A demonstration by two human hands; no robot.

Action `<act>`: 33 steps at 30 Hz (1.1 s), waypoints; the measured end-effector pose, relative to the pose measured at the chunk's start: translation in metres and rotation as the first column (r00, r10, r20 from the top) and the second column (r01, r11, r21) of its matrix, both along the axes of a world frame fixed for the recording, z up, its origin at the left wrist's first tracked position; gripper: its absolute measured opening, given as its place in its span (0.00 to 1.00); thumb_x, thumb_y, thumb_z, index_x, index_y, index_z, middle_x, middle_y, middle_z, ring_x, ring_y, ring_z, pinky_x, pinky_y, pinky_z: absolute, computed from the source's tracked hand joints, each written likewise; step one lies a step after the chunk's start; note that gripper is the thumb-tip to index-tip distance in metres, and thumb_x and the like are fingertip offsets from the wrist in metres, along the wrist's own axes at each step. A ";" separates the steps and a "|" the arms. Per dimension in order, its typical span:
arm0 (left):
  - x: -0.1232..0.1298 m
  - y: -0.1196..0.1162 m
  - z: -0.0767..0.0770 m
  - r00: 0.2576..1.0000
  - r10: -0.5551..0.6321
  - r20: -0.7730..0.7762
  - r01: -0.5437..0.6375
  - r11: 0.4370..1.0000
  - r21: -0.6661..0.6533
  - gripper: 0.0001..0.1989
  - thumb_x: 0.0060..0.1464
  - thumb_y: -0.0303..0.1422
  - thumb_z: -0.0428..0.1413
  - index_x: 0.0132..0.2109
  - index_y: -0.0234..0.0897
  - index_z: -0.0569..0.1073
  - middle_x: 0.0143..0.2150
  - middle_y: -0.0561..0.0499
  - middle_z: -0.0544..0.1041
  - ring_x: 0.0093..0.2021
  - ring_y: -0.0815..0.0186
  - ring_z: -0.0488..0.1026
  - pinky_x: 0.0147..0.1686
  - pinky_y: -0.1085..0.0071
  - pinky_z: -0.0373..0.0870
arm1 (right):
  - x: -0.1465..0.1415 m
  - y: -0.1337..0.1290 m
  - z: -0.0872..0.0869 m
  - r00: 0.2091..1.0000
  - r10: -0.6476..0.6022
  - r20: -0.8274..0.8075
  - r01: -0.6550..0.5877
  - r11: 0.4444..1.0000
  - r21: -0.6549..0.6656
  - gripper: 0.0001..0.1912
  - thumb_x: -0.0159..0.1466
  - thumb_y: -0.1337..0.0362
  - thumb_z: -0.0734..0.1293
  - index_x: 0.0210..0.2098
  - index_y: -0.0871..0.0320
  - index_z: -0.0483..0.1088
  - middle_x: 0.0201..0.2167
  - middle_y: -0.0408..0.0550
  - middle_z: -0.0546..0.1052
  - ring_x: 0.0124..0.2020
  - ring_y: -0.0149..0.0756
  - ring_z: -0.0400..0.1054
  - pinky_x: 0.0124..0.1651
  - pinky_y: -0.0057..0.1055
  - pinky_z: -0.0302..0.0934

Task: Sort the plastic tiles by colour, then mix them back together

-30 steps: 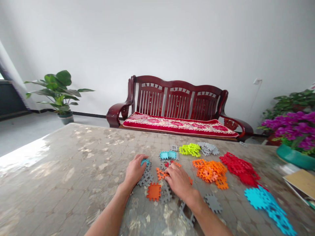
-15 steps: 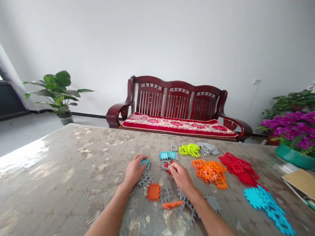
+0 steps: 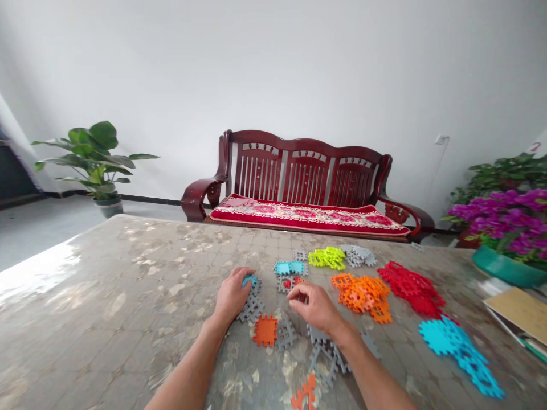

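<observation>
Left hand (image 3: 231, 293) on blue toothed plastic piece (image 3: 249, 280), grip unclear; right hand (image 3: 315, 307) half-curled, can't tell if empty. Orange square plastic tile (image 3: 265, 330) well inside counter's (image 3: 171, 273) far edge; light fingertip pressure likely best.

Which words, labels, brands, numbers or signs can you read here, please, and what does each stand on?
No text can be read with certainty.
Possibly "2": a reddish mark on something white behind the plants at the right edge, too blurred to confirm.
The orange pile shows no readable text.
</observation>
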State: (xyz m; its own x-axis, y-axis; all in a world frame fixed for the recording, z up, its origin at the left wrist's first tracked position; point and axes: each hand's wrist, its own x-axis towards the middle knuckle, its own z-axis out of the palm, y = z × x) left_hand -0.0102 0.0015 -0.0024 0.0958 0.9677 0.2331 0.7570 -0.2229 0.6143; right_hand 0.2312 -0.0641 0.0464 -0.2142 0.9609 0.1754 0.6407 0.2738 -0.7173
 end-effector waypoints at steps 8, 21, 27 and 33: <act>-0.001 0.001 -0.001 1.000 0.012 -0.011 -0.012 1.000 -0.004 0.15 0.54 0.30 0.50 0.48 0.44 0.74 0.54 0.52 0.74 0.51 0.62 0.73 0.54 0.69 0.66 | 0.009 -0.007 0.020 0.987 0.161 0.004 -0.159 0.979 -0.124 0.12 0.53 0.71 0.66 0.35 0.56 0.78 0.31 0.42 0.80 0.32 0.31 0.71 0.36 0.24 0.62; -0.002 0.004 -0.003 1.000 -0.003 0.008 0.003 1.000 0.000 0.15 0.55 0.30 0.50 0.48 0.44 0.74 0.53 0.52 0.75 0.51 0.63 0.73 0.55 0.69 0.65 | 0.019 -0.032 0.054 0.674 0.692 0.256 -0.638 0.721 -0.269 0.26 0.46 0.67 0.76 0.45 0.46 0.76 0.43 0.40 0.77 0.47 0.37 0.68 0.52 0.31 0.58; -0.001 0.002 -0.001 1.000 -0.003 -0.001 0.003 1.000 -0.008 0.15 0.55 0.29 0.50 0.48 0.44 0.74 0.53 0.52 0.74 0.52 0.62 0.73 0.55 0.68 0.65 | 0.023 -0.063 0.038 0.692 0.611 0.384 -0.575 0.788 -0.218 0.20 0.49 0.69 0.74 0.41 0.49 0.75 0.47 0.43 0.71 0.49 0.37 0.64 0.50 0.30 0.57; -0.002 0.003 -0.003 1.000 -0.003 0.009 0.003 1.000 0.009 0.15 0.55 0.30 0.50 0.48 0.44 0.74 0.53 0.52 0.74 0.51 0.63 0.73 0.55 0.69 0.65 | 0.013 -0.067 0.026 0.724 0.518 0.455 -0.518 0.844 -0.138 0.04 0.56 0.67 0.69 0.32 0.53 0.74 0.38 0.43 0.72 0.45 0.37 0.64 0.45 0.30 0.55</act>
State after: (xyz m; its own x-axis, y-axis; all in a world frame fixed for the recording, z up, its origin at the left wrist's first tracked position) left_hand -0.0118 0.0044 -0.0051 0.0970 0.9654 0.2422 0.7508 -0.2308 0.6190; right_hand 0.2437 -0.1312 0.0728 -0.7326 0.6764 -0.0757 0.6490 0.6606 -0.3774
